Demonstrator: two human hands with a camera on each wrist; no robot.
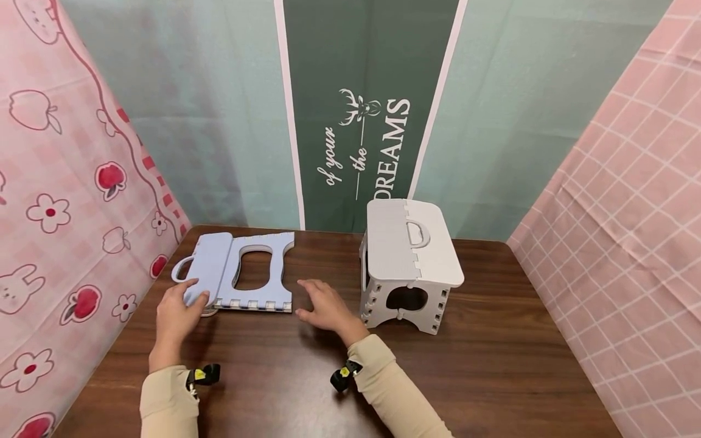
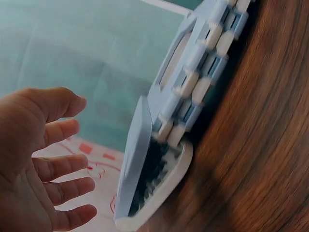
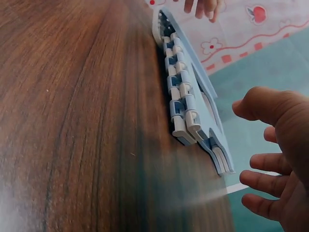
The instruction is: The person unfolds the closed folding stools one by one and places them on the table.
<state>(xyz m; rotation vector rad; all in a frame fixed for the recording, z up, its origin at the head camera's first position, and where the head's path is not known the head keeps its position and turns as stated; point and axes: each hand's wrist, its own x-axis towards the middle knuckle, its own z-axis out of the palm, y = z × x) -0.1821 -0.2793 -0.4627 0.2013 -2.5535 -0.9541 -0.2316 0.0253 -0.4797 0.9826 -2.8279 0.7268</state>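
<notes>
A folded blue-and-white step stool lies flat on the left part of the table, its loop handle pointing left. My left hand hovers at the near left corner of its top panel, fingers spread; in the left wrist view a gap shows between the fingers and the panel. Off the stool's right end, my right hand is held apart from it with fingers spread and nothing in them. A white step stool stands unfolded to the right of that hand, its handle lying in the top.
The brown wooden table runs under both stools. Pink printed cloth hangs at the left, pink checked cloth at the right, and a green curtain with lettering closes the back. Each wrist carries a black strap.
</notes>
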